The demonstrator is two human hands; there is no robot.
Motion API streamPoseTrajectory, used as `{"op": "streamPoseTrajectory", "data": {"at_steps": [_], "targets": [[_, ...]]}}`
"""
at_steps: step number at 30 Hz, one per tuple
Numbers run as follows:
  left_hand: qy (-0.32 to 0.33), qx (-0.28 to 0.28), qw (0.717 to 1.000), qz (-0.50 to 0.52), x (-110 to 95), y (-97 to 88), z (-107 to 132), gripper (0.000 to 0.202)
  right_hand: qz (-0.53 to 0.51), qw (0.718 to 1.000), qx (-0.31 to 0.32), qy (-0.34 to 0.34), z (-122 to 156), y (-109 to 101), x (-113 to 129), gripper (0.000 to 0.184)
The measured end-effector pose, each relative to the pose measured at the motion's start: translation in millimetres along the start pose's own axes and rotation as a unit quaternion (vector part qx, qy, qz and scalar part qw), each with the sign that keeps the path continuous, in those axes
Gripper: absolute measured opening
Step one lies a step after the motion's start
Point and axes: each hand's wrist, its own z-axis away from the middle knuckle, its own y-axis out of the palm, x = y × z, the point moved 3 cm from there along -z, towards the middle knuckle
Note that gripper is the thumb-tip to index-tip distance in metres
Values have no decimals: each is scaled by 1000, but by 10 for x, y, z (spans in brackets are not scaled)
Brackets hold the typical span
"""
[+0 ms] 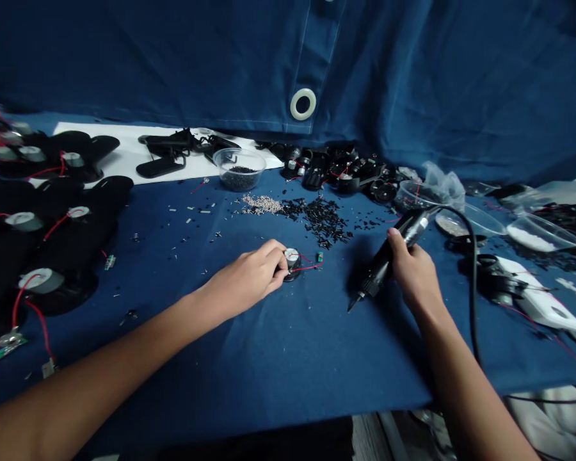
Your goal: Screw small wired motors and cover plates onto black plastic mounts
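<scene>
Left hand (246, 278) seen closed on a small silver cylindrical motor (292, 258) with thin red wires (310, 267).
A black corded soldering iron (381, 262) was gripped by the right hand (415, 272), its long axis slanted down-left, its metal tip (354, 302) held apart from the motor, which lay just right of the left hand on the blue cloth-covered worktop (269, 358).

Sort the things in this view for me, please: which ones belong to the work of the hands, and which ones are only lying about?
In the work: left hand on a small motor with red wires; right hand holding a corded pointed hand tool.

Lying about: small silver screws; clear plastic bowl; wired motors on black mounts.
</scene>
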Motion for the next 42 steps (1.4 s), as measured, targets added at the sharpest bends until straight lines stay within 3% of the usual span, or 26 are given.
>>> {"op": "streamPoseTrajectory", "data": {"at_steps": [2,7,9,11,14,15,16,17,18,20,23,26,29,33,36,39,42], "targets": [[4,1,1000,0,-1,7,2,8,124,992,10,12,-38,-29,-26,60],[-23,-6,1000,2,-77,-44,25,11,275,954,119,22,-77,67,-51,74],[-32,-16,999,-9,-105,-164,13,16,322,937,135,15,-63,77,-44,78],[-51,-34,997,-43,-26,-369,-33,22,364,925,112,3,20,29,17,77],[-124,-83,979,-139,454,-798,-161,27,338,932,106,-76,376,-28,276,65],[-149,-101,968,-173,702,-945,-209,29,267,932,198,-144,571,27,406,59],[-174,-115,956,-207,979,-1082,-255,32,181,909,305,-219,798,96,553,55],[-204,-132,940,-240,1269,-1206,-293,35,112,861,411,-277,1032,167,695,50],[-228,-140,928,-260,1555,-1306,-324,39,70,812,478,-328,1235,230,827,40],[-240,-151,922,-264,2051,-1440,-372,45,40,784,460,-415,1444,338,1053,24],[-235,-184,917,-266,2550,-1539,-387,41,66,784,349,-509,1392,500,1231,27],[-197,-208,922,-259,2808,-1565,-354,35,105,792,279,-533,1140,612,1216,27],[-185,-210,927,-249,2946,-1570,-294,58,89,818,280,-496,930,649,1106,24],[-217,-197,925,-243,2954,-1613,-247,72,47,844,323,-426,811,661,977,22],[-226,-171,928,-242,2709,-1662,-248,60,45,854,325,-403,783,698,935,25],[-221,-166,927,-255,2141,-1656,-207,47,48,860,320,-394,769,743,925,18],[-148,-166,936,-273,1315,-1466,-88,36,19,858,340,-385,745,745,923,17]]}}
